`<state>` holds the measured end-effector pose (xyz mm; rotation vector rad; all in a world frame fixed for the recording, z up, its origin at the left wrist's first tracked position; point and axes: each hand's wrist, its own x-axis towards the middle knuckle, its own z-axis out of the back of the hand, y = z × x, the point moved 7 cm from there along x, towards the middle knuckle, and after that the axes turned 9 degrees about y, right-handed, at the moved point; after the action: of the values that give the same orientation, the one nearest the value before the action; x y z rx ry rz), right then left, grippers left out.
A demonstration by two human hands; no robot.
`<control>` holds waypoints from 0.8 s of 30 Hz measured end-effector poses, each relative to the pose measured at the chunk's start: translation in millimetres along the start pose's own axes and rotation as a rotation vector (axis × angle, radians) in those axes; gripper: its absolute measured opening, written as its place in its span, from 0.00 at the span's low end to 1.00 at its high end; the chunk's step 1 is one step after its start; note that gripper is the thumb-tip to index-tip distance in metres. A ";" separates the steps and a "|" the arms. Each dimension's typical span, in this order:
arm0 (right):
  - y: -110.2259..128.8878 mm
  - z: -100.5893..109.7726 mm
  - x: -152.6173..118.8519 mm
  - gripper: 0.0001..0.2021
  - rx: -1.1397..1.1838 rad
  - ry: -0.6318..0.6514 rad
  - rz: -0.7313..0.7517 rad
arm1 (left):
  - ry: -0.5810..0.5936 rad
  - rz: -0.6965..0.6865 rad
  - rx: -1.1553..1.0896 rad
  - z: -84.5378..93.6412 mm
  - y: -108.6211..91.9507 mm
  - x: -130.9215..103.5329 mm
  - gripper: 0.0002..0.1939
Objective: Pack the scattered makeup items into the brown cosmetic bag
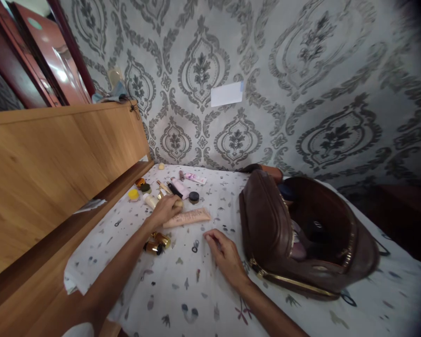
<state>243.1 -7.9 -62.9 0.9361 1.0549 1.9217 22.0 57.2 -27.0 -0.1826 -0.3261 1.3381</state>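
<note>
My left hand [165,208] reaches out over the bed [196,290], palm down, grip curled onto a small beige item at its fingertips; what that item is, I cannot tell, nor whether the fingers are fully clamped on it. Just right of and below the hand lies a peach tube [187,218], flat on the sheet, touching or nearly touching my knuckles. My right hand [226,255] rests palm down on the sheet, grip loosely together, holding nothing.

Beyond the left hand: a pink bottle [180,187], a black round pot [194,196], a yellow pot [134,194], a pink-white tube [195,178]. Near my left forearm lie two gold bottles [156,243], side by side on their sides.

Right of my right hand stands a brown bag [266,224], unzipped, its mouth open toward me, items inside indistinct. Wooden headboard [49,173] runs along the left; patterned wall [301,70] behind.
</note>
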 end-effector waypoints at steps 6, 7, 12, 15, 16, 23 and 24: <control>0.3 -0.1 0.8 0.14 -0.004 0.016 -0.008 | 0.026 0.019 0.026 1.6 4.4 -3.4 0.07; 0.2 0.0 1.0 0.14 -0.003 0.015 -0.008 | 0.030 0.017 0.025 1.4 4.9 -3.7 0.07; -2.6 -1.6 1.4 0.15 0.001 0.019 -0.024 | 0.041 -0.007 0.014 0.3 6.9 -6.0 0.09; -3.2 -2.6 1.5 0.15 0.000 0.025 -0.027 | 0.026 -0.001 0.005 2.5 13.1 -7.3 0.11; -3.4 -2.8 1.6 0.15 -0.002 0.027 -0.029 | 0.017 0.011 0.004 4.6 17.3 -7.1 0.11; -0.1 -1.1 1.9 0.16 -0.005 0.024 -0.017 | -0.110 0.303 0.084 53.6 89.9 6.7 0.11; 0.6 -0.6 1.9 0.16 -0.007 0.023 -0.017 | -0.133 0.372 0.102 64.0 104.6 8.3 0.11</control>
<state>241.5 -6.7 -62.1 0.9005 1.0653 1.9249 -94.2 85.3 1.3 -0.0700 -0.3460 1.7358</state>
